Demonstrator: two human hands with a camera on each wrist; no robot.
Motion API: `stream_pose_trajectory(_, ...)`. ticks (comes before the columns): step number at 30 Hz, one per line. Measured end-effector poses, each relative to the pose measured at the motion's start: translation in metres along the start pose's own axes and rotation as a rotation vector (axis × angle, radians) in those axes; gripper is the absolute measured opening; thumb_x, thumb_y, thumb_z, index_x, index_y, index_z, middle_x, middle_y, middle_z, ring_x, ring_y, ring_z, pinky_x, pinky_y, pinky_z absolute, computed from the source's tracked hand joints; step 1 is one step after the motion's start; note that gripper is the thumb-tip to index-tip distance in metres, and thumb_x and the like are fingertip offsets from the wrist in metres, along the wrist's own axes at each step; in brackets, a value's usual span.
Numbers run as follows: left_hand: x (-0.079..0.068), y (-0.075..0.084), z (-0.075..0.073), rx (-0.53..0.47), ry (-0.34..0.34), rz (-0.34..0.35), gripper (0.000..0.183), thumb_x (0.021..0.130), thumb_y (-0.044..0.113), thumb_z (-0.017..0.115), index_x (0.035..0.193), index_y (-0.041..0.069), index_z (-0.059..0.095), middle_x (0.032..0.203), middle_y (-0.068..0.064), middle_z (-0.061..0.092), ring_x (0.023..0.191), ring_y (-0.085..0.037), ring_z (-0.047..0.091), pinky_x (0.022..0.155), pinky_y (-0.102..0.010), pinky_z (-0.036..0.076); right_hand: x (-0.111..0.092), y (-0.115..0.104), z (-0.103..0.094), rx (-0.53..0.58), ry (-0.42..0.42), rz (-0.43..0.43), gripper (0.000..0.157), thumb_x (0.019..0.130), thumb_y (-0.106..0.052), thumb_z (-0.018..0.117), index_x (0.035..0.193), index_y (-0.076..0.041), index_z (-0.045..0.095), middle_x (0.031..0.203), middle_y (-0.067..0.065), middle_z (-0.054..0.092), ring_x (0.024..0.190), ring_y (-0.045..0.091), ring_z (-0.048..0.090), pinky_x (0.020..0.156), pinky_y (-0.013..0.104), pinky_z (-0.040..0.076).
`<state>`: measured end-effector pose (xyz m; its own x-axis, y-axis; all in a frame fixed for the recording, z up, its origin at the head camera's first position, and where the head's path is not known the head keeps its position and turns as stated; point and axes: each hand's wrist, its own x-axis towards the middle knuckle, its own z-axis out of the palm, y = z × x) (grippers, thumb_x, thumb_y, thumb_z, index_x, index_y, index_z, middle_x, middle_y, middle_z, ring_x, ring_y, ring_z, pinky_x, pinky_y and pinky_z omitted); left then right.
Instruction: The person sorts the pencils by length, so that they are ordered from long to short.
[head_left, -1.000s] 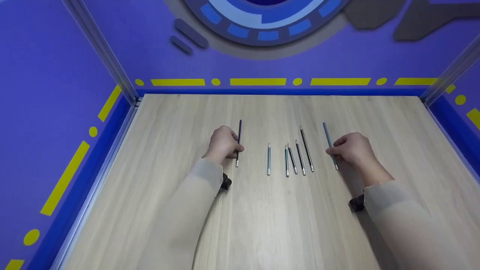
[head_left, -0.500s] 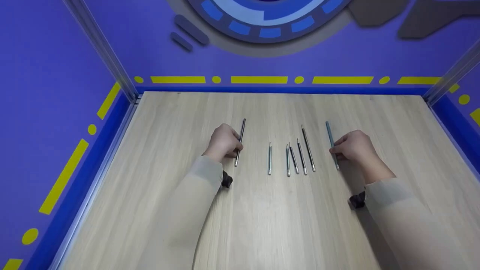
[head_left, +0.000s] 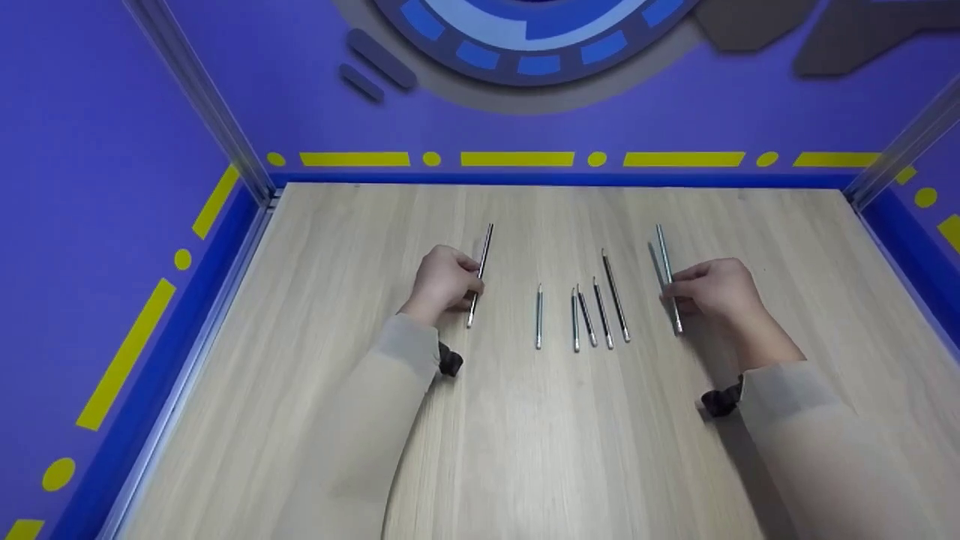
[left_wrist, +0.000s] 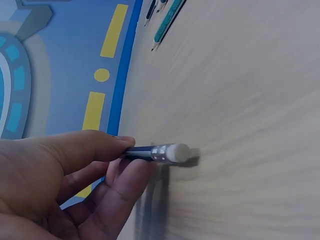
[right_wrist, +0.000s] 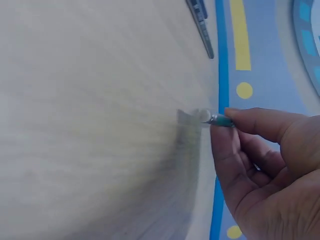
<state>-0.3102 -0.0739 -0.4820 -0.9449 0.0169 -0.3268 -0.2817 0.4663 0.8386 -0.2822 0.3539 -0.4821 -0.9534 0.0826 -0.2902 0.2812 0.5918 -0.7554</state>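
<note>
My left hand point(head_left: 446, 279) pinches a dark pencil point(head_left: 486, 249) between thumb and fingers, its far end tilted up off the table. The left wrist view shows this pencil's white eraser point(left_wrist: 178, 153) and metal band pointing toward the camera. On the other side, my right hand point(head_left: 716, 289) pinches a teal pencil point(head_left: 663, 247), likewise raised, with its shadow beside it on the wood. Its eraser point(right_wrist: 205, 116) sticks out past the fingertips in the right wrist view. Between the hands lie a teal pencil point(head_left: 539, 319) and, to its right, a cluster with another teal pencil point(head_left: 575, 324) and several dark pencils point(head_left: 615, 292).
The wooden tabletop point(head_left: 480, 435) is bounded by a blue-purple back wall point(head_left: 525, 127) with yellow marks and by side walls, including the left wall point(head_left: 90, 225). Black wrist cameras, such as the left one point(head_left: 450, 360), sit under both sleeve cuffs.
Both held pencils have risen from the table, far ends higher, their shadows now apart from them. The left pencil has also tipped to the right. The lying pencils stay put.
</note>
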Motion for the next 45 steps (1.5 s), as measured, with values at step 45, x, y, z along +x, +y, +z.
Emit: stream_pose_trajectory(45, -0.023, -0.02, -0.044, -0.351, 0.043, 0.078, 0.04, 0.098, 0.001, 0.081, 0.138, 0.007, 0.081, 0.119, -0.009, 0.078, 0.113, -0.032, 0.082, 0.077, -0.035, 0.072, -0.025, -0.03, 0.034, 0.374, -0.056, -0.063, 0.055, 0.106, -0.016, 0.081, 0.149, 0.014, 0.062, 0.097, -0.019, 0.08, 0.094, 0.004, 0.081, 0.091, 0.023, 0.068)
